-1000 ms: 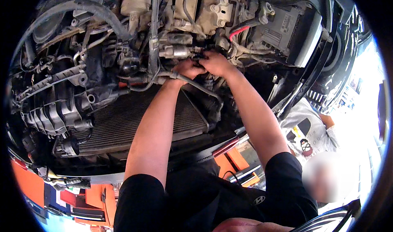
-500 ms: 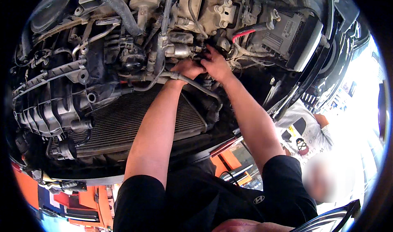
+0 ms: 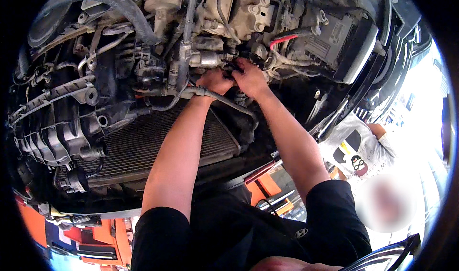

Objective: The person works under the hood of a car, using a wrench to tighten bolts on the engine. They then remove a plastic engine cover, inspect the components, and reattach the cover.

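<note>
My left hand (image 3: 215,83) reaches deep into an open car engine bay, behind a grey hose (image 3: 224,101), fingers curled on a small dark part I cannot make out. My right hand (image 3: 248,82) is right beside it, fingers bent around that same spot, just right of a silver cylindrical part (image 3: 208,59). A red-sleeved cable (image 3: 282,41) runs above my right hand. The finned radiator (image 3: 129,151) lies below my forearms, and a black ribbed manifold (image 3: 57,132) fills the left.
A grey control module (image 3: 330,41) sits at upper right. The bay's front edge runs across below the radiator. Another person in a light printed shirt (image 3: 344,142) is at the right, close by my right arm. Orange tool storage (image 3: 270,185) stands beyond the car.
My right hand's index finger reached forward half a second ago and is now bent lower. Both hands stay at the same spot. The other person has shifted slightly.
</note>
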`<state>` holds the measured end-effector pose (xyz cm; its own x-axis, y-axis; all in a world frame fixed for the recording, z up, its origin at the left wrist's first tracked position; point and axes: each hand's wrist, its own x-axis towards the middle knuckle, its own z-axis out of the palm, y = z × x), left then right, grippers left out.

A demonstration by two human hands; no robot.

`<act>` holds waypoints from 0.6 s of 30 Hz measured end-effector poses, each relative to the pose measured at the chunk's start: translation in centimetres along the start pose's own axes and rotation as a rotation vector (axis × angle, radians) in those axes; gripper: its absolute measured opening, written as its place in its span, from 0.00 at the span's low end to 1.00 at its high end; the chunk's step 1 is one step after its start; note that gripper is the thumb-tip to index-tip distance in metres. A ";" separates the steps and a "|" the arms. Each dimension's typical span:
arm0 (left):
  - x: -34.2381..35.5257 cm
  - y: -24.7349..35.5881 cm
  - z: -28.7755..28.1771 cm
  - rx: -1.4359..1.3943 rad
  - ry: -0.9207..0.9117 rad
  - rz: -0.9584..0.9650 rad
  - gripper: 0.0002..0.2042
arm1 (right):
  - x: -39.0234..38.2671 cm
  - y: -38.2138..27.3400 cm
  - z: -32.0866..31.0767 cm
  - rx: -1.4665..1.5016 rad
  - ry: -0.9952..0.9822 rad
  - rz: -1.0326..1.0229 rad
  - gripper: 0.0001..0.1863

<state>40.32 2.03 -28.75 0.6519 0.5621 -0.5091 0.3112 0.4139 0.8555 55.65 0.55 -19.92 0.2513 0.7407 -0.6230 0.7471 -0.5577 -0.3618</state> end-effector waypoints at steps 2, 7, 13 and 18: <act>-0.2 0.2 -0.1 -0.136 -0.026 0.057 0.23 | 0.2 1.1 -0.7 0.141 -0.077 -0.030 0.29; -1.0 1.7 -1.5 -0.216 -0.188 0.053 0.24 | 0.6 0.6 -3.3 0.309 -0.304 0.013 0.30; -2.7 4.4 -3.2 0.381 -0.089 -0.045 0.25 | 0.0 -0.3 -4.4 -0.066 -0.341 -0.031 0.27; -0.7 -1.6 -0.6 0.249 0.046 0.056 0.19 | 0.6 0.9 -4.1 0.037 -0.378 -0.032 0.27</act>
<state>38.95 1.41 -29.80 0.6422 0.6137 -0.4593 0.4399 0.1957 0.8765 58.94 2.00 -17.75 -0.0218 0.5717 -0.8202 0.7262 -0.5548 -0.4060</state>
